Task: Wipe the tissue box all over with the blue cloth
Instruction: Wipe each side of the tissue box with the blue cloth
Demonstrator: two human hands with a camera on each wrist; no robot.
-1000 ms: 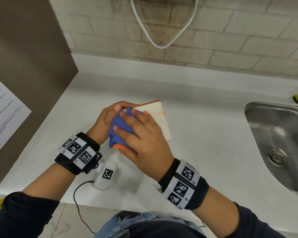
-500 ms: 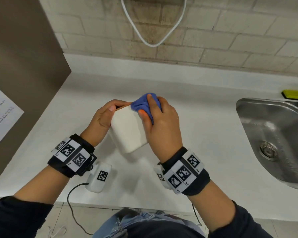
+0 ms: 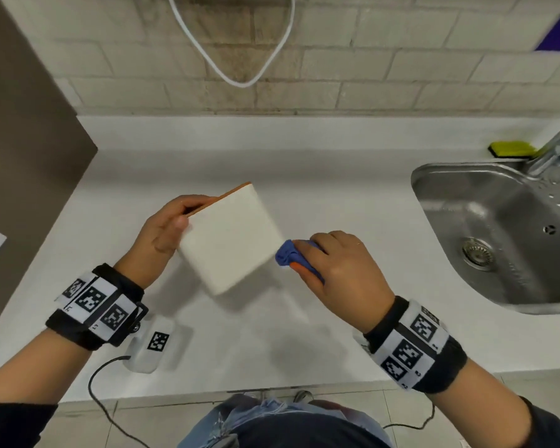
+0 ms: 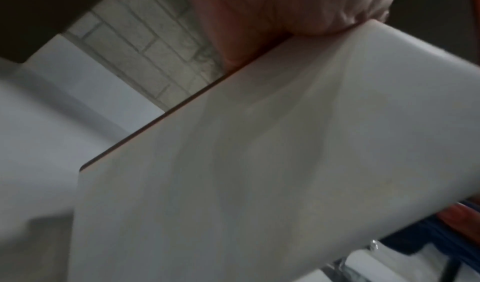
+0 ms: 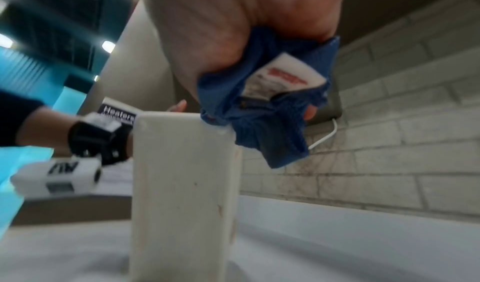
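Note:
The white tissue box (image 3: 230,239) with an orange edge stands tipped on the white counter, its broad white face turned up. My left hand (image 3: 172,221) grips its upper left corner, thumb on the white face. My right hand (image 3: 307,253) holds the bunched blue cloth (image 3: 286,255) against the box's right corner. In the right wrist view the blue cloth (image 5: 262,110), with a white label showing, touches the top right corner of the box (image 5: 182,183). The left wrist view is filled by the box's white side (image 4: 259,173).
A steel sink (image 3: 498,234) with a tap lies at the right, a yellow sponge (image 3: 511,149) behind it. A white device (image 3: 152,345) with a black cable sits on the counter (image 3: 304,166) near my left wrist. A brown panel (image 3: 23,150) bounds the left side.
My right hand has carried the cloth from the box's far top edge down to its right corner. The box's white face is now more exposed, and my left hand keeps its hold.

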